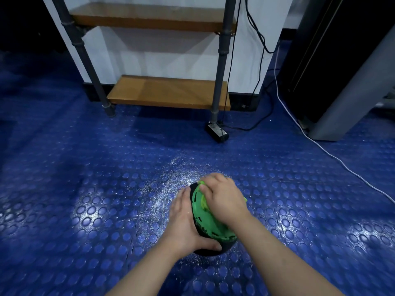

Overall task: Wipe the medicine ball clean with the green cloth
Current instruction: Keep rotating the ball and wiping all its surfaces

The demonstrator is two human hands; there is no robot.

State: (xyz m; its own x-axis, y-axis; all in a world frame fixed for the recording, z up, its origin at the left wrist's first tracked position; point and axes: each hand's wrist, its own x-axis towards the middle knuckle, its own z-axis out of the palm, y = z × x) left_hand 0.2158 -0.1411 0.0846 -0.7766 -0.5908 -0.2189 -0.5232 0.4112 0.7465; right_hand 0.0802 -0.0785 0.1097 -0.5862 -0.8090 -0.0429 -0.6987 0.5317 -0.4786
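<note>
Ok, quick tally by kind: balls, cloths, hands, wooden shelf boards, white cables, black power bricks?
Medicine ball: 1
Green cloth: 1
Hands: 2, left hand and right hand
Wooden shelf boards: 2
White cable: 1
Black power brick: 1
Total: 8

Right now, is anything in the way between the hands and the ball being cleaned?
Nothing visible blocks them. The right hand presses the green cloth onto the top of the medicine ball, so only the cloth lies between. The left hand holds the ball's left side directly.
</note>
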